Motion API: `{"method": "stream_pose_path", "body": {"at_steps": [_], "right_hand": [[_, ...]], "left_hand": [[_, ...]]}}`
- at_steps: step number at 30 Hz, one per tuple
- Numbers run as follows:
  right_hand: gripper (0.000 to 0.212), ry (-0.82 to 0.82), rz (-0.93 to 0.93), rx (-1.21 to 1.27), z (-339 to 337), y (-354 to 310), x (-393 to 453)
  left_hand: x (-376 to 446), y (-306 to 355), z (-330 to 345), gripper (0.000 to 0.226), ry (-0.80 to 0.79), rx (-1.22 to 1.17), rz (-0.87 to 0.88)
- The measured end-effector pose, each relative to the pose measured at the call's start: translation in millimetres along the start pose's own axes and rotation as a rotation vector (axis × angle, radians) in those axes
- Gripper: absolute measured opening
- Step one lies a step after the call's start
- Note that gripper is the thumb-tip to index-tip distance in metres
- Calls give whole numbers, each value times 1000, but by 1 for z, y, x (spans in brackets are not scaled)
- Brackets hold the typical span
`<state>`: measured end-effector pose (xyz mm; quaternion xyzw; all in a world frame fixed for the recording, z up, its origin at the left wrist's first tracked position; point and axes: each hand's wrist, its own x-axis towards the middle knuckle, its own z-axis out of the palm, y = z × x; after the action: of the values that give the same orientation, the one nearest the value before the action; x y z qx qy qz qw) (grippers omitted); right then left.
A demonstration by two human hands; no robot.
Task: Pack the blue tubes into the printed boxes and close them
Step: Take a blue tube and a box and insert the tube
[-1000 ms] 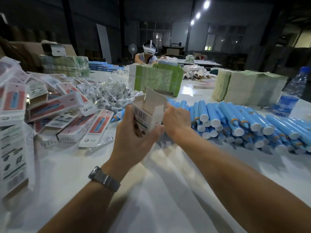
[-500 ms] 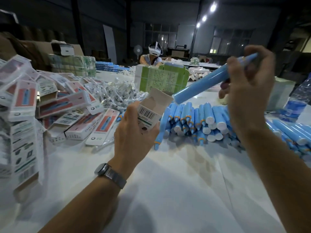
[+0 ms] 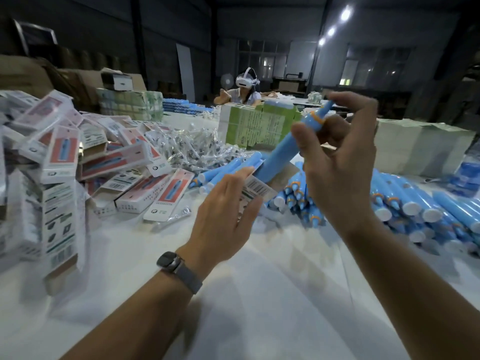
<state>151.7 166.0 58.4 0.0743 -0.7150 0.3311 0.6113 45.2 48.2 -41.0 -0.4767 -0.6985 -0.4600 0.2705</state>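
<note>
My left hand (image 3: 223, 203) holds an open printed box (image 3: 255, 187) with a barcode, its mouth tilted up to the right; my palm hides most of it. My right hand (image 3: 337, 162) pinches a blue tube (image 3: 281, 152) with an orange ring near its tip. The tube slants down to the left, and its lower end sits in the box mouth. A heap of loose blue tubes (image 3: 405, 203) with white caps lies on the white table (image 3: 259, 294) to the right. Packed printed boxes (image 3: 85, 157) are piled at the left.
Clear-wrapped small parts (image 3: 192, 144) lie in a heap behind the boxes. A green printed carton (image 3: 249, 126) and stacks of flat cartons (image 3: 420, 144) stand at the back. A person in a headset (image 3: 244, 89) sits across the table. A water bottle (image 3: 470, 167) is at the right edge.
My right hand picked a tube from the heap, lifted it, then brought it down and left until its lower end entered the box. My left hand kept the box.
</note>
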Motion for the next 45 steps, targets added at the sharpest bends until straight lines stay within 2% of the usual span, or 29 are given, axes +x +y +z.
{"method": "stream_pose_path", "body": {"at_steps": [4, 8, 12, 14, 16, 18, 19, 21, 22, 24, 27, 30, 35, 38, 40, 43, 45], "right_hand": [[36, -65, 29, -112, 16, 10, -21], [34, -13, -145, -328, 21, 23, -27], [33, -208, -154, -404, 33, 28, -53], [34, -261, -145, -359, 38, 27, -57], [31, -193, -49, -235, 45, 27, -51], [25, -180, 177, -109, 61, 30, -42], [24, -269, 301, -96, 73, 35, -40], [29, -607, 438, -160, 99, 43, -44], [32, -787, 438, -204, 113, 46, -50], [32, -1016, 350, -306, 140, 49, -64], [37, -1136, 342, -323, 163, 50, -73], [44, -1220, 140, -532, 169, 54, -72], [40, -1172, 8, -612, 165, 62, -75], [34, -1076, -96, -492, 149, 70, -71], [37, -915, -118, -358, 131, 72, -66], [50, -596, -5, -256, 101, 66, -50], [53, -471, 54, -174, 80, 55, -38]], "left_hand": [[-2, -2, 0, 37, 27, -83, -53], [-2, -6, 0, 33, 72, -103, -101], [0, -9, 3, 30, 191, -150, -147], [3, -13, 0, 30, 268, -173, -188], [8, -16, -8, 28, 371, -180, -198], [16, -22, -21, 25, 489, -184, -197], [20, -25, -28, 26, 542, -189, -197], [25, -33, -38, 37, 618, -175, -189], [26, -35, -41, 43, 632, -146, -175], [26, -36, -43, 44, 644, -33, -117], [27, -33, -45, 40, 685, 97, -91], [28, -32, -49, 37, 710, 71, -113], [29, -29, -49, 31, 699, 71, -78], [29, -29, -48, 29, 687, 50, -53], [28, -30, -48, 30, 674, 45, -14], [27, -33, -47, 32, 632, 13, 24], [26, -32, -46, 34, 612, -68, -4]]}}
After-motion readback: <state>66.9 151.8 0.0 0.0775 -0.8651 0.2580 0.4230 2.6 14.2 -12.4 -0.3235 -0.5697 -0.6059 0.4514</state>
